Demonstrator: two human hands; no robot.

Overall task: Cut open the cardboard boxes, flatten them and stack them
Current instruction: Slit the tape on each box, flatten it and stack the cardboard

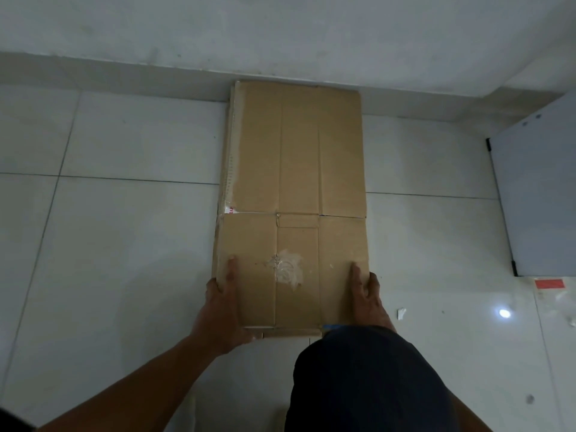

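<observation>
Flattened cardboard box [296, 169] lay lengthwise on a pale tiled floor [124, 238], seen from the head camera looking down. Its far end touched the foot of a grey-white wall [280, 35], and its near end lay just in front of the person's knee [367, 378], which was covered in dark cloth. Creases ran the length of the brown board, and a fold line crossed it a little below the middle. A whitish patch of torn tape [288, 269] marked the near half. Along the left side, a paler layered edge [229, 163] with a strip of clear tape showed beneath the top sheet; whether it was a second flattened box could not be told.

Both hands held the near half of the board. The left hand [221, 304] gripped the left edge, thumb on top and fingers tucked beneath and out of sight. The right hand [367, 297] gripped the right edge, with one digit laid straight on the top face and the others curled over the side.

A grey panel [539, 188] with dark corner caps lay to the right. Near it a red label [550, 283], small white scraps [401, 312] and a bright light reflection [505, 313] showed on the tiles.
</observation>
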